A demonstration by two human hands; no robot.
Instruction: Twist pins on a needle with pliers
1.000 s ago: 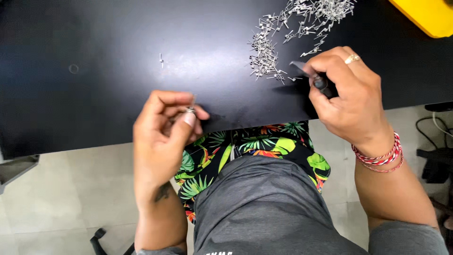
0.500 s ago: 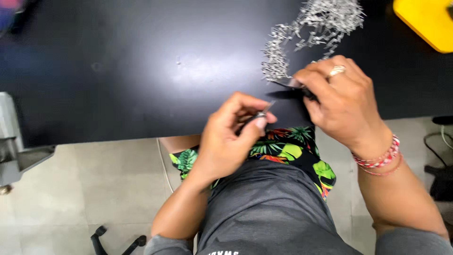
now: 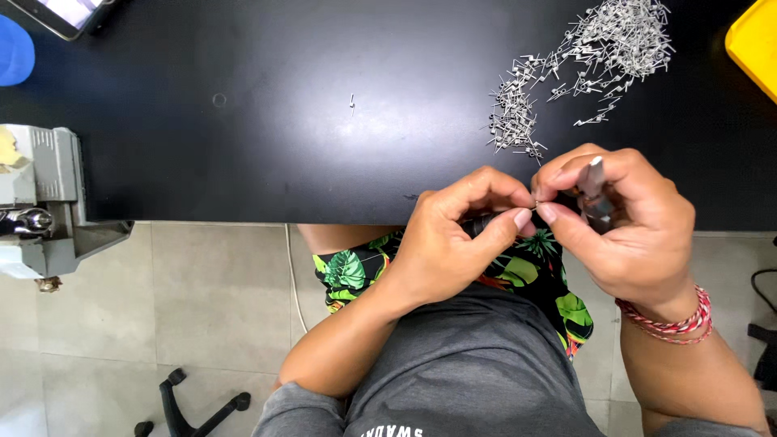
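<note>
Black table (image 3: 243, 121), tiled floor below. L hand (image 3: 453, 243) & R hand (image 3: 623, 226) meet at table edge, fingertips pinching tiny metal part (image 3: 534, 205) between them. R also grips dark tool (image 3: 595, 194). Pile of metal clips (image 3: 591, 57) just beyond. Grey machine (image 3: 48, 202) far left.

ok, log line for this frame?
left hand: pinching small dark part | right hand: holding grey tool | fingertips meet at table edge | metal clips piled far right

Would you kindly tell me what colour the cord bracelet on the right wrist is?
The bracelet is red and white twisted cord, seen best in the head view.
</note>
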